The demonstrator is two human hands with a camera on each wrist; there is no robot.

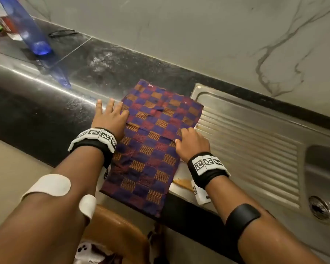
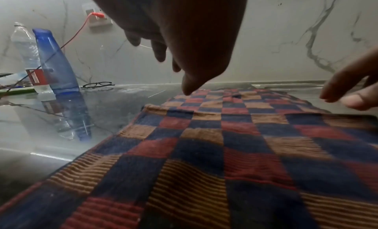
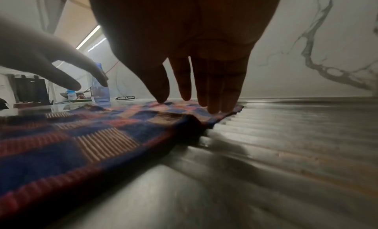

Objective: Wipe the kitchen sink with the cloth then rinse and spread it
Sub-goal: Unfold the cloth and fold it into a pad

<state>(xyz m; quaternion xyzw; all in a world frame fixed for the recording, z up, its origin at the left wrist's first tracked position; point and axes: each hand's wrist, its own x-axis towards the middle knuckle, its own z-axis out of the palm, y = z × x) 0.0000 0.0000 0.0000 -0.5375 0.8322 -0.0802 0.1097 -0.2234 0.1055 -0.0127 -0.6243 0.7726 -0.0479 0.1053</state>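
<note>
Cloth: checked blue, red and orange cloth [image 1: 152,145] spread flat, right edge overlapping steel sink [image 1: 255,141] drainboard.
Bottle: translucent blue plastic bottle [image 1: 30,27] at 10 o'clock; contents unclear.
Left hand [image 1: 111,116]: fingers apart, straight, at cloth's left edge.
Right hand [image 1: 191,142]: fingers together, pressing cloth.

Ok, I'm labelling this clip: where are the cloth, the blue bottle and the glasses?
cloth [image 1: 151,149], head view, middle of the checked fabric.
blue bottle [image 2: 55,66], left wrist view, on its body.
glasses [image 2: 97,84], left wrist view, on the frame.
</note>
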